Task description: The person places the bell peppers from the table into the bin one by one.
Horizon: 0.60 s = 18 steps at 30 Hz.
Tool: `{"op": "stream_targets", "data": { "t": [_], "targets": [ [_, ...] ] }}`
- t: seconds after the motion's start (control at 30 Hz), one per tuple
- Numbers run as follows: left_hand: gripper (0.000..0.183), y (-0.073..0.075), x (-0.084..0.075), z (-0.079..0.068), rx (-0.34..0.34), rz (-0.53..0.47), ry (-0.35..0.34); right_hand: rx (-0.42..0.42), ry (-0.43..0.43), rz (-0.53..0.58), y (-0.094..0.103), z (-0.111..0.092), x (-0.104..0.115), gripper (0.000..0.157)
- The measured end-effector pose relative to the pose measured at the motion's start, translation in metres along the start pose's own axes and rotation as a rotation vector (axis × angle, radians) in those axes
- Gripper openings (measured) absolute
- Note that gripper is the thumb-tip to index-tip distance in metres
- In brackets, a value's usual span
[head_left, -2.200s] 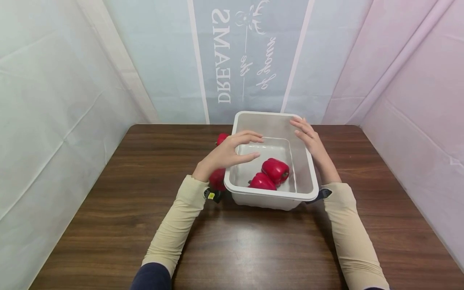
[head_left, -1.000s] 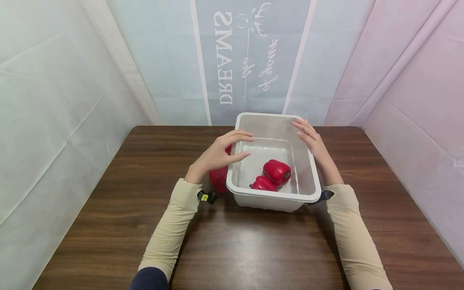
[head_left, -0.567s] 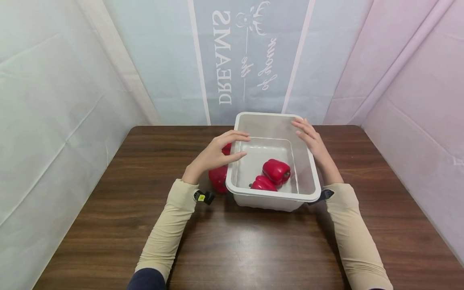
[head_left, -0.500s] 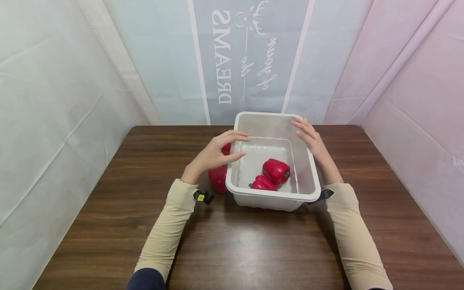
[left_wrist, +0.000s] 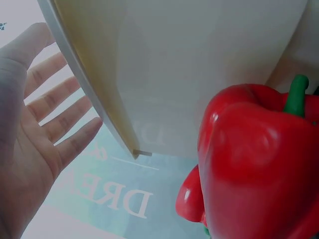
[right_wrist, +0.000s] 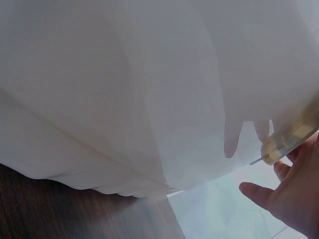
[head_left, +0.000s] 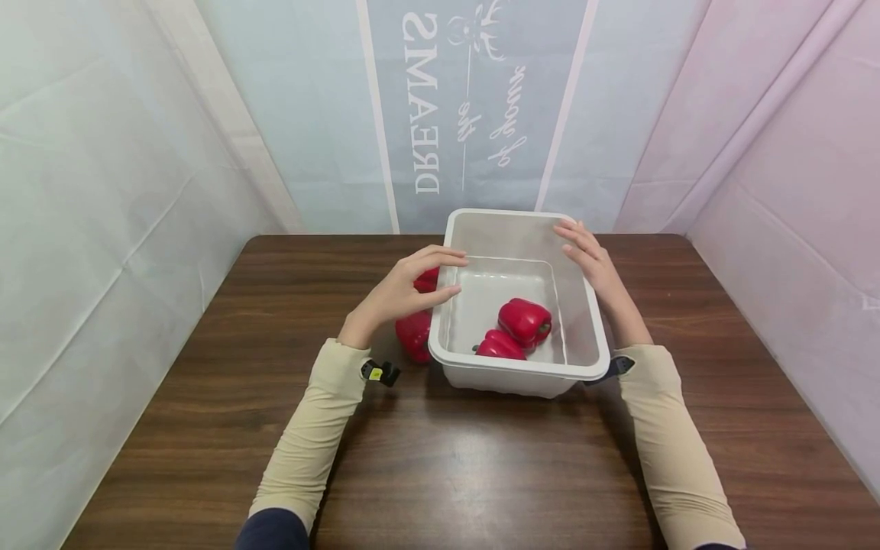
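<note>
A white plastic tub (head_left: 519,370) stands on the table with two red bell peppers (head_left: 525,321) inside. My left hand (head_left: 402,289) hovers over the tub's left rim, fingers extended and thumb spread, holding nothing. In the left wrist view, that hand (left_wrist: 37,134) has its fingertips right by the rim. Outside the tub's left wall lie more red bell peppers (head_left: 414,336), partly hidden under my left hand; one red bell pepper (left_wrist: 259,159) looms large in the left wrist view. My right hand (head_left: 595,269) rests at the far right rim, its loosely straight fingers reaching over it.
The brown wooden table (head_left: 454,466) extends on all sides of the tub. A pale blue cloth with white lettering (head_left: 474,114) hangs behind it, and white cloth walls (head_left: 124,252) enclose both sides.
My left hand has drifted left, from over the tub's inside back to its left rim, its fingers still spread. My right hand and the peppers in the tub have stayed in place.
</note>
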<state>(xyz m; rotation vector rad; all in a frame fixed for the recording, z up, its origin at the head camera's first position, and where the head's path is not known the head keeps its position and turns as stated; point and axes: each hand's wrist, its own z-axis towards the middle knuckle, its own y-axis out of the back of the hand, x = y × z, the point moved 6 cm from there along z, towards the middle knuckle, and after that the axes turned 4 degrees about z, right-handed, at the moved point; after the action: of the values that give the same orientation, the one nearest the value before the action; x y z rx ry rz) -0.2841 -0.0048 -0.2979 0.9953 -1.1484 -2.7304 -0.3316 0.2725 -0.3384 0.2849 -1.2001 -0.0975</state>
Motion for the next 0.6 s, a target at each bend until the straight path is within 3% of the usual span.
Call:
{"op": "stream_targets", "data": {
  "t": [0.27, 0.6],
  "targets": [
    [0.041, 0.005, 0.000, -0.005, -0.006, 0.026, 0.016, 0.004, -0.024, -0.011, 0.001, 0.000, -0.001, 0.042],
    [0.040, 0.009, 0.008, -0.012, 0.000, 0.039, 0.051, 0.002, 0.024, -0.005, 0.001, 0.001, 0.001, 0.041]
  ]
}}
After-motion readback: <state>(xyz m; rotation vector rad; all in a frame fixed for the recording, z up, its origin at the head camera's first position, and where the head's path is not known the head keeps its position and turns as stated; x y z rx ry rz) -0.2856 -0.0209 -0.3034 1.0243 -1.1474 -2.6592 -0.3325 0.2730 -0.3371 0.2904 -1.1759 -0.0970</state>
